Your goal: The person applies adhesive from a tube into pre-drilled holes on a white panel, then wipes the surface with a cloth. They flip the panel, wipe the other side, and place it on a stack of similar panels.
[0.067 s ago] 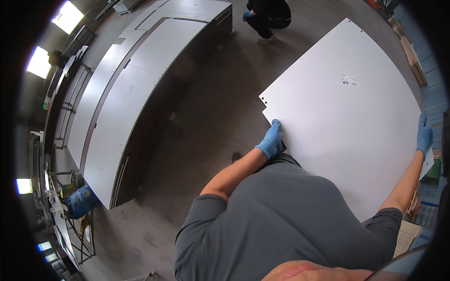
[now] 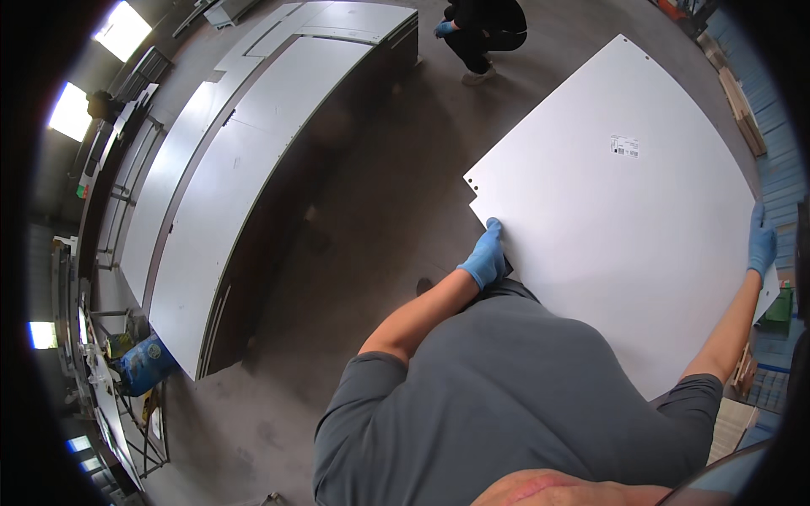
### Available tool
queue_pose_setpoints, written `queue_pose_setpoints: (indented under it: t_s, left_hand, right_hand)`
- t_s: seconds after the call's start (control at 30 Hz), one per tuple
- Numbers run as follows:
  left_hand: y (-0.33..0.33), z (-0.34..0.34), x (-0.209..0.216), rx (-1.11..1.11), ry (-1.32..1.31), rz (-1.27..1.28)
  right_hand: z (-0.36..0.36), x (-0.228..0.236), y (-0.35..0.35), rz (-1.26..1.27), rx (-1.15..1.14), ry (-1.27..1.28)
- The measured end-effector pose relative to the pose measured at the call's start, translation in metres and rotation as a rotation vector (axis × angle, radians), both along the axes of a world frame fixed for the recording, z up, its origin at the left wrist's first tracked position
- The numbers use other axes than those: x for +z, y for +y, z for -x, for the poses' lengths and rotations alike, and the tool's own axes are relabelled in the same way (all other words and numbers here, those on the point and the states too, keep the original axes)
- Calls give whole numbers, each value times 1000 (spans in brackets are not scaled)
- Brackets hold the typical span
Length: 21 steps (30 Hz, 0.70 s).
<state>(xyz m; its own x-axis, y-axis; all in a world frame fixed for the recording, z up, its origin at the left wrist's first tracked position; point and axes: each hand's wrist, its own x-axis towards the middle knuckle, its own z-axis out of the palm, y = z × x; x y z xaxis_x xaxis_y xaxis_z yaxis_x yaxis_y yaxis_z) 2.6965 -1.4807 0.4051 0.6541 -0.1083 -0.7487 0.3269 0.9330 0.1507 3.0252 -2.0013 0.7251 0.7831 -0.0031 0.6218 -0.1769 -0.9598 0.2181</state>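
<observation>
A large white panel (image 2: 607, 219) spans the space in front of me and to my right, held between my two blue-gloved hands. My left hand (image 2: 486, 255) grips its left edge, thumb on the face, just below a notched corner with small dark holes; the other fingers are hidden beneath. On the far right edge, my right hand (image 2: 762, 240) is closed round the panel, its fingertips partly out of sight. A printed label (image 2: 624, 147) is stuck on the panel's upper part. The panel's near edge is hidden behind my body.
Long stacks of white panels (image 2: 228, 181) stand to the left. Another person (image 2: 485, 34) in dark clothes crouches beyond the panel. A blue drum (image 2: 145, 365) sits at lower left by a metal frame. Wooden boards (image 2: 741, 110) lie along the right side, near a green bin (image 2: 778, 308).
The panel and both hands have shifted very slightly left in the view. My grip looks the same.
</observation>
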Motion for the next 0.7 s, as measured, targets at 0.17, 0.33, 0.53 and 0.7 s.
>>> queue_pose_setpoints:
  t_s: [0.17,0.33,0.53,0.7]
  left_hand:
    - [5,6,8,-30,-45,-121]
    - [1,-3,1,-69,-66,-179]
    - [0,-15,0,-180,-225,-248]
    - [1,-34,-1,-267,-196,-164]
  right_hand:
    - [26,9,12,18,2,9]
    - [52,6,3,-1,46,-62]
    - [76,-3,-18,-99,94,-62]
    - [99,-7,-20,-91,2,-64]
